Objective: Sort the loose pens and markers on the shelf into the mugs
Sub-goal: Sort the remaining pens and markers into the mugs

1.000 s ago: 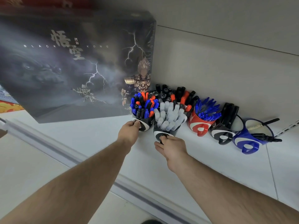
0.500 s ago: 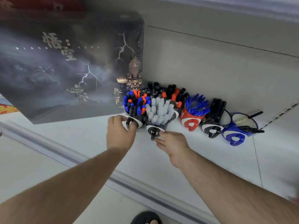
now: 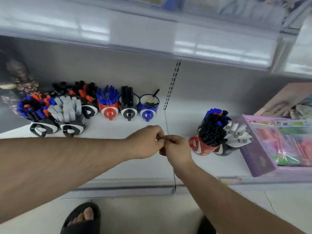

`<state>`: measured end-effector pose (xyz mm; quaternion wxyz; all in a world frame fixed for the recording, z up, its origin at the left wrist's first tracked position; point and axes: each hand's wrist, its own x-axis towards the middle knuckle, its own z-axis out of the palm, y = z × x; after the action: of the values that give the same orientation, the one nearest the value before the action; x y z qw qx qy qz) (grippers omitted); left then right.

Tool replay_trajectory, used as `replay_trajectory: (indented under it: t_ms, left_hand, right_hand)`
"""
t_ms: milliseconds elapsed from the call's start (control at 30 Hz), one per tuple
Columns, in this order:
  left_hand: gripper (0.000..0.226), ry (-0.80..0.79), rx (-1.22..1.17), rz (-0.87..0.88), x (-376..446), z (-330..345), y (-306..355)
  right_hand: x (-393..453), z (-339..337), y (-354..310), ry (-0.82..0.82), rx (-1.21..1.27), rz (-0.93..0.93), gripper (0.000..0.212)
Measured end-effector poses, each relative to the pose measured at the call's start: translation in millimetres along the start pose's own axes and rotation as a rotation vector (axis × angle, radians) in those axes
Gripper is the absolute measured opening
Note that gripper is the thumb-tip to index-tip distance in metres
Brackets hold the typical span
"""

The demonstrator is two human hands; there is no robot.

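Your left hand (image 3: pixel 146 141) and right hand (image 3: pixel 175 150) meet fingertip to fingertip above the middle of the shelf (image 3: pixel 118 159), a little in from its front edge; both have their fingers curled, but you cannot tell from this view whether anything is pinched between them. No loose pen shows in either grip. The mugs stand well apart from your hands. Toward the back left of the shelf sits a row: a red mug (image 3: pixel 108 110) packed with blue pens, a black mug (image 3: pixel 129 110) with black markers, and a blue mug (image 3: pixel 148 108) holding a few pens. Nearer the front left are two more black-and-white mugs (image 3: pixel 57 127), full of mixed and grey markers. To your right, near a pink box (image 3: pixel 260 157), a red mug and a dark mug lean together, both stuffed full.
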<state>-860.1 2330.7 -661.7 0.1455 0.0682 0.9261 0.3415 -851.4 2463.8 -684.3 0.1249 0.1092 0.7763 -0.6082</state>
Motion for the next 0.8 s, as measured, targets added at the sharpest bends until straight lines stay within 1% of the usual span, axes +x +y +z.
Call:
replay_trajectory:
  t_ms: [67,167,300,367,400,433,500,533,567,600,667,700,767,800]
  left_hand:
    - [0.016,-0.029,-0.013,0.015,14.5,28.8,20.4]
    - [0.027,-0.071,-0.016,0.007,43.1,69.3,43.1]
    - [0.042,-0.008,-0.090,-0.046,92.1,109.8,66.3]
    - [0.051,0.002,-0.134,-0.082,113.3,123.8,71.6]
    - [0.054,-0.011,-0.152,-0.104,122.5,130.4,70.9]
    - [0.053,-0.027,-0.162,-0.127,129.8,136.0,68.6]
    - [0.043,-0.044,-0.175,-0.146,139.1,145.2,62.0]
    - [0.035,-0.029,-0.185,-0.143,140.7,149.1,58.5]
    - [0.030,-0.006,-0.189,-0.145,140.4,152.5,56.0]
    - [0.027,0.011,-0.185,-0.156,139.1,156.0,53.2]
    - [0.025,0.019,-0.181,-0.179,135.5,163.3,47.4]
    - [0.024,0.017,-0.192,-0.186,134.0,167.2,45.3]
    - [0.022,0.028,-0.231,-0.200,133.2,171.5,43.5]
    - [0.021,0.030,-0.251,-0.211,133.5,171.4,43.3]
  right_hand:
    - [5.5,-36.1,14.3,0.084,-0.024,0.002,0.031]
    - [14.0,-89.7,34.1,0.211,-0.050,0.056,0.020]
    - [35.3,-163.4,61.9,0.441,-0.139,0.158,0.019]
    - [56.1,-198.5,74.5,0.515,-0.164,0.205,0.012]
    - [66.5,-213.0,77.0,0.508,-0.179,0.246,0.015]
    - [75.0,-224.5,77.3,0.469,-0.180,0.313,0.030]
    - [88.3,-244.1,78.6,0.354,-0.169,0.431,0.060]
    - [93.8,-251.8,79.3,0.304,-0.200,0.454,0.067]
    - [100.8,-258.5,80.8,0.268,-0.233,0.457,0.070]
    - [109.1,-264.6,84.5,0.242,-0.285,0.452,0.069]
    - [119.3,-268.7,89.2,0.205,-0.404,0.439,0.056]
    - [126.0,-269.9,93.0,0.202,-0.439,0.436,0.053]
    - [138.5,-277.7,103.4,0.213,-0.496,0.393,0.055]
    - [149.8,-287.8,115.6,0.235,-0.563,0.343,0.061]
